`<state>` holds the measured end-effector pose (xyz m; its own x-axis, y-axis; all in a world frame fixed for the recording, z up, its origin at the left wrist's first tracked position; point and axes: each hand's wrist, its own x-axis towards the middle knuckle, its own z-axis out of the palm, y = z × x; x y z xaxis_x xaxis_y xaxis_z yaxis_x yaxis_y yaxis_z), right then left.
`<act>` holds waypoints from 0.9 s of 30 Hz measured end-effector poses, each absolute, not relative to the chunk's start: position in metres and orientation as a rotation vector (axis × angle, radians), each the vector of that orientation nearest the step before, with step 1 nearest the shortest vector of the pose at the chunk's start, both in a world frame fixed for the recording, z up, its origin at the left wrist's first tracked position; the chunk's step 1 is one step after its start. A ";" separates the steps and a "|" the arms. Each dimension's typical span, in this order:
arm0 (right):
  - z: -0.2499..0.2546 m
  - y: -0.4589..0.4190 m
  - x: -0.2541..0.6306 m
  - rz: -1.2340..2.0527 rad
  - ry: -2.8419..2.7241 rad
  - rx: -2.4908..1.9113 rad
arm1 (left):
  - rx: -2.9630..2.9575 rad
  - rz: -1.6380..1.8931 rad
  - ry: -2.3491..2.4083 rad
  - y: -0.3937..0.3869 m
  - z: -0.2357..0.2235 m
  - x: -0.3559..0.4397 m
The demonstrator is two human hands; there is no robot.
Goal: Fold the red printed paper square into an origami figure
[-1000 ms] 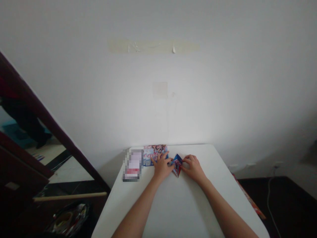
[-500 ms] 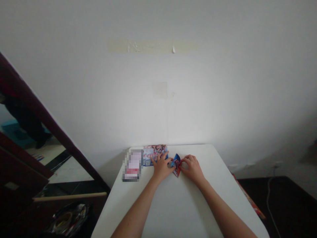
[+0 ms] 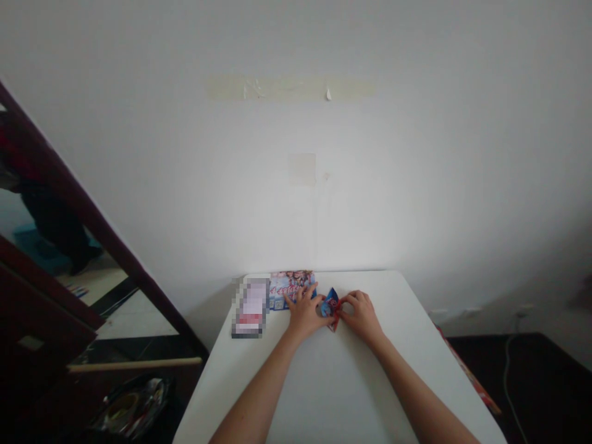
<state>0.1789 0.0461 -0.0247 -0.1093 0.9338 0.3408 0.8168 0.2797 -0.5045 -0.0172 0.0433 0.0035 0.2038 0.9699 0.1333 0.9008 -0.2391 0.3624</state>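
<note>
A small folded piece of blue and red printed paper [image 3: 331, 304] lies near the far edge of the white table [image 3: 333, 382]. My left hand [image 3: 304, 313] rests flat on the table with fingers spread, its thumb side pressing the paper's left edge. My right hand [image 3: 361, 314] has its fingers curled and pinches the paper's right edge.
A colourful printed sheet [image 3: 287, 287] lies flat by the far edge, partly under my left fingers. A blurred-out rectangular item [image 3: 250, 307] lies left of it. A white wall rises behind the table. A dark doorway, a wooden stick [image 3: 134, 364] and a shiny bag [image 3: 129, 408] are at left.
The right hand has pushed the paper's right side leftward, so the folded piece looks narrower. The left hand stays in place. The view shifted slightly.
</note>
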 end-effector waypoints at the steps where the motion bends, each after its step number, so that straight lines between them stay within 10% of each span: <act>1: -0.025 0.046 0.179 0.255 -1.952 -1.561 | 2.270 0.492 1.798 0.043 0.003 -0.017; 27: -0.031 0.050 0.186 0.279 -1.970 -1.458 | 2.248 0.489 1.784 0.046 0.001 -0.019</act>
